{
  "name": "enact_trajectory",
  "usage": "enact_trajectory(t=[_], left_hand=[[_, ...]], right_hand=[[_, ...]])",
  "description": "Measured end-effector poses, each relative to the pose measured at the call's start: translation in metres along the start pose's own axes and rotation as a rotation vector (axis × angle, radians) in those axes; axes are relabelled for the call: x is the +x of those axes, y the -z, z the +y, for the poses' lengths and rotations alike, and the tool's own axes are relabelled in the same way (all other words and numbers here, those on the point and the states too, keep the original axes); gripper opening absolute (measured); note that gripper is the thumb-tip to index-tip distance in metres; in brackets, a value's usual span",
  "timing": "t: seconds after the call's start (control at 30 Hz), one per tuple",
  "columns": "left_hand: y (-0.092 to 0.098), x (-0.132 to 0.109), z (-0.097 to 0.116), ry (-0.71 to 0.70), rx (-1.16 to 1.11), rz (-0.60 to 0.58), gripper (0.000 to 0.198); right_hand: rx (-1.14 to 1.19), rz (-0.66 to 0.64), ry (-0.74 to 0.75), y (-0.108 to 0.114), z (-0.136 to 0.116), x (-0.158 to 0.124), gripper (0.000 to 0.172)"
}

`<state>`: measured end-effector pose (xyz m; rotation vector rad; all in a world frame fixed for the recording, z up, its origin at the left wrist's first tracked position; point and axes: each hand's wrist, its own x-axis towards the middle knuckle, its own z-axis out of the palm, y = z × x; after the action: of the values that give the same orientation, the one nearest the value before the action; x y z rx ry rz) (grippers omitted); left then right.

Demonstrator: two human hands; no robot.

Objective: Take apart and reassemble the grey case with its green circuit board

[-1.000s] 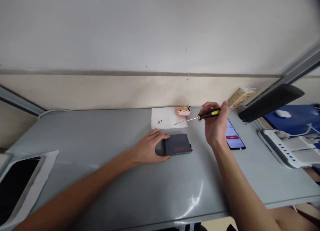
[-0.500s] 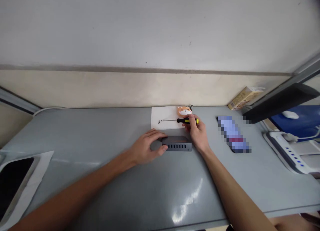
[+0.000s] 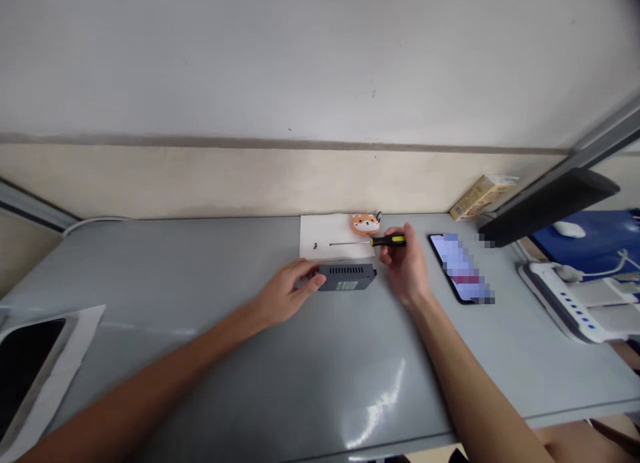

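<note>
1. My left hand (image 3: 285,293) gripped the left end of the grey box (image 3: 347,277), tipped on its edge on the table (image 3: 200,329).
2. My right hand (image 3: 407,269) pinched the screwdriver (image 3: 370,241) handle, its shaft lying over the paper (image 3: 325,233) near the screws (image 3: 315,245).

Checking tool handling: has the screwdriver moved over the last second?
Yes. The screwdriver came down and left: from raised near the phone, it now lies with its shaft over the white paper.
</note>
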<state>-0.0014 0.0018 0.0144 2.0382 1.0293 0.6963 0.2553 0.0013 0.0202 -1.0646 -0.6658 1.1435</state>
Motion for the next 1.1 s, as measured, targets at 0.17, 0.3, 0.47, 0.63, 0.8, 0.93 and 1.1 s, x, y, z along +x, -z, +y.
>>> enact_trajectory(t=[0.17, 0.3, 0.47, 0.63, 0.8, 0.93, 1.1], left_hand=[[-0.0004, -0.0043, 0.0028, -0.085, 0.055, 0.087, 0.033], [-0.0036, -0.0092, 0.0033, -0.244, 0.135, 0.211, 0.034], [-0.0067, -0.0082, 0.0006, -0.455, 0.165, 0.284, 0.034], [-0.0067, -0.0032, -0.0031, -0.589, 0.157, 0.336, 0.029], [-0.0077, -0.0031, -0.0037, -0.571, 0.175, 0.362, 0.029], [-0.0080, -0.0034, -0.0032, -0.563, 0.188, 0.370, 0.028], [-0.0070, -0.0028, -0.0037, -0.582, 0.206, 0.361, 0.024]], right_hand=[[0.045, -0.052, -0.055, -0.0015, -0.0040, -0.0053, 0.044], [0.008, -0.072, -0.066, -0.0032, -0.0014, -0.0078, 0.043], [-0.016, -0.070, -0.059, -0.0035, 0.0012, -0.0068, 0.042], [-0.021, -0.060, -0.064, -0.0028, 0.0029, -0.0056, 0.042], [-0.004, -0.070, -0.056, -0.0015, 0.0032, -0.0043, 0.042], [0.008, -0.060, -0.044, -0.0002, 0.0033, -0.0036, 0.040], [0.019, -0.060, -0.048, 0.0006, 0.0027, -0.0034, 0.040]])
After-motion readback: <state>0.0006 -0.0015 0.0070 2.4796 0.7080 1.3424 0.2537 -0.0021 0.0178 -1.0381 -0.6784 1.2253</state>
